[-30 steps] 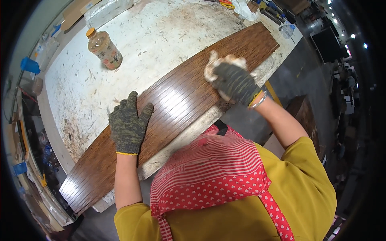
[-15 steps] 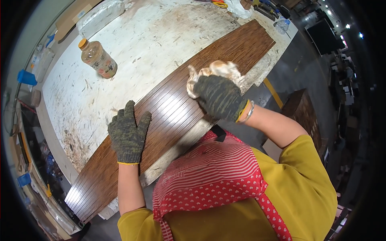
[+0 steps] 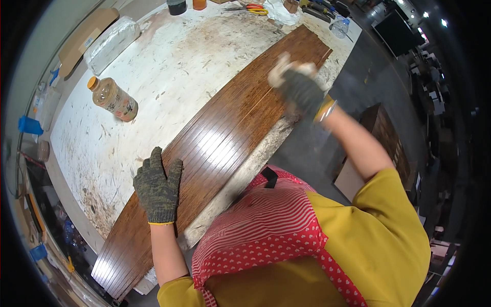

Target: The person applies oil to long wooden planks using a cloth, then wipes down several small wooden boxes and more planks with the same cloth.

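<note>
A long, dark brown wooden board point(image 3: 240, 110) with fine grooves lies along the near edge of a stained white worktable point(image 3: 169, 82). My left hand point(image 3: 157, 187), in a dark green knitted glove, rests flat on the board's left part with its fingers spread. Toward the board's far right end, my right hand point(image 3: 303, 93) wears a matching glove and presses a pale, crumpled rag point(image 3: 286, 69) on the wood. That hand and the rag are blurred by motion. Light glares off the middle of the board.
A bottle with an orange cap point(image 3: 113, 100) lies on the table at left. Beyond it is a plastic-wrapped white package point(image 3: 111, 45). Scissors with red and yellow handles point(image 3: 253, 9) and a clear plastic bottle point(image 3: 339, 27) are at the far side. A brown wooden stack point(image 3: 386, 143) stands right.
My right hand has slid the rag away from me and to the right, toward the board's far end. The left hand stays flat on the board, and the view has shifted slightly.
</note>
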`<state>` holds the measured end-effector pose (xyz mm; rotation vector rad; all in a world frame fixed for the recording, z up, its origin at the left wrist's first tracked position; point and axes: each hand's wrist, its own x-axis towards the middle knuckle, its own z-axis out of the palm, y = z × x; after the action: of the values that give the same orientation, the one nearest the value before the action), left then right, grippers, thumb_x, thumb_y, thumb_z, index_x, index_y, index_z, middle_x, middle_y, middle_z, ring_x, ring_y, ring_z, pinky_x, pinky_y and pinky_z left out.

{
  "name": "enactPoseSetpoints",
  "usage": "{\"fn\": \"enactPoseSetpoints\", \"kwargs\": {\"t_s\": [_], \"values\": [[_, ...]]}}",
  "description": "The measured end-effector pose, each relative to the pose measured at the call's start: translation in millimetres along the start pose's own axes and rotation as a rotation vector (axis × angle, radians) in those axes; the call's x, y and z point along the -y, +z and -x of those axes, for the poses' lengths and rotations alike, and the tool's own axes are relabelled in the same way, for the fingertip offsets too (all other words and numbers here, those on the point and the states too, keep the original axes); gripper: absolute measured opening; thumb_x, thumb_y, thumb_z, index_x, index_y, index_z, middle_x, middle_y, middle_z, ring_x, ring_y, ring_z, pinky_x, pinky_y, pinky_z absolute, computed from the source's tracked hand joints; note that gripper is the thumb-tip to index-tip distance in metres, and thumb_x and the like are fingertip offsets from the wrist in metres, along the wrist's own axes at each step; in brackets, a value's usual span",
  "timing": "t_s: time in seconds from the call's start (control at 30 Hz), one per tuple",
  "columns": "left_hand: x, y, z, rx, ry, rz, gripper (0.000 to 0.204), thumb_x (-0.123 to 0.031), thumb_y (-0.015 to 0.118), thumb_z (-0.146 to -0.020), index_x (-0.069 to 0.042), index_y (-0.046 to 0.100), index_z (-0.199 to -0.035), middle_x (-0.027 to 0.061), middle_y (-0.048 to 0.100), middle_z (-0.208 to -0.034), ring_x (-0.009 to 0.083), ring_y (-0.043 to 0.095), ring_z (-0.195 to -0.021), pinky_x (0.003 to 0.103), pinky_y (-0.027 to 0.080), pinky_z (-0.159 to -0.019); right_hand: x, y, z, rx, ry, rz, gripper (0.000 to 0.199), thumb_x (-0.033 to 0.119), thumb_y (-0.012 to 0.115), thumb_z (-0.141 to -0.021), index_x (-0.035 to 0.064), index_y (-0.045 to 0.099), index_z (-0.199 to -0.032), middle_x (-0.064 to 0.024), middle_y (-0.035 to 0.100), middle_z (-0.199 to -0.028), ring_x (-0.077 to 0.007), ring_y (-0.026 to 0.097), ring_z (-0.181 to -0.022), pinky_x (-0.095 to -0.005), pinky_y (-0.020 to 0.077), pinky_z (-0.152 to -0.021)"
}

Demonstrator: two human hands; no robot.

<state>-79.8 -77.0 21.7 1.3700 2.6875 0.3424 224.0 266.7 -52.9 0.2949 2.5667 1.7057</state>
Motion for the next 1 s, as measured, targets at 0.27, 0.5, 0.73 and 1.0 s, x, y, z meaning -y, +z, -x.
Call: {"fn": "enactPoseSetpoints", "kwargs": {"t_s": [0.27,0.5,0.73,1.0], "values": [[19.0,-6.9,20.2,-0.058,-0.024,-0.024,0.062,-0.044,0.061,-0.089,-0.004,0.049,-0.134,0.0232,0.058,-0.121,0.0398,0.054,-0.112,0.049,0.038,-0.1,-173.8,20.4,-15.6,0.12,0.598,-1.203,0.039,0.035,0.06,-0.089,0.0007,0.067,-0.105,-0.021,0.067,-0.106,-0.0359,0.064,-0.097,-0.0391,0.0507,-0.082],[30.5,5.0,37.0,-0.233,-0.059,-0.162,0.045,-0.031,0.06,-0.09,-0.002,0.057,-0.124,0.0211,0.062,-0.11,0.0379,0.055,-0.102,0.048,0.04,-0.093,-37.8,13.5,-90.3,0.05,0.126,-1.033,0.025,0.026,0.056,-0.089,0.0059,0.064,-0.102,-0.0162,0.066,-0.094,-0.0323,0.064,-0.091,-0.041,0.0503,-0.082],[29.9,5.0,39.8,-0.205,-0.107,-0.117,0.042,-0.032,0.06,-0.091,-0.002,0.059,-0.12,0.0217,0.062,-0.109,0.0384,0.055,-0.103,0.05,0.036,-0.101,-64.2,6.4,-97.3,0.146,0.204,-1.599,0.021,0.016,0.051,-0.091,0.0005,0.058,-0.103,-0.0141,0.066,-0.093,-0.0243,0.065,-0.089,-0.0373,0.0521,-0.077],[29.8,6.0,37.3,-0.279,-0.081,-0.116,0.034,-0.026,0.061,-0.091,-0.003,0.062,-0.116,0.0173,0.063,-0.102,0.035,0.056,-0.098,0.046,0.042,-0.09,-61.1,27.5,-83.3,-0.48,-0.011,-1.048,0.029,0.026,0.055,-0.092,0.0056,0.06,-0.113,-0.0116,0.065,-0.112,-0.0224,0.066,-0.095,-0.0357,0.0515,-0.092]]}}
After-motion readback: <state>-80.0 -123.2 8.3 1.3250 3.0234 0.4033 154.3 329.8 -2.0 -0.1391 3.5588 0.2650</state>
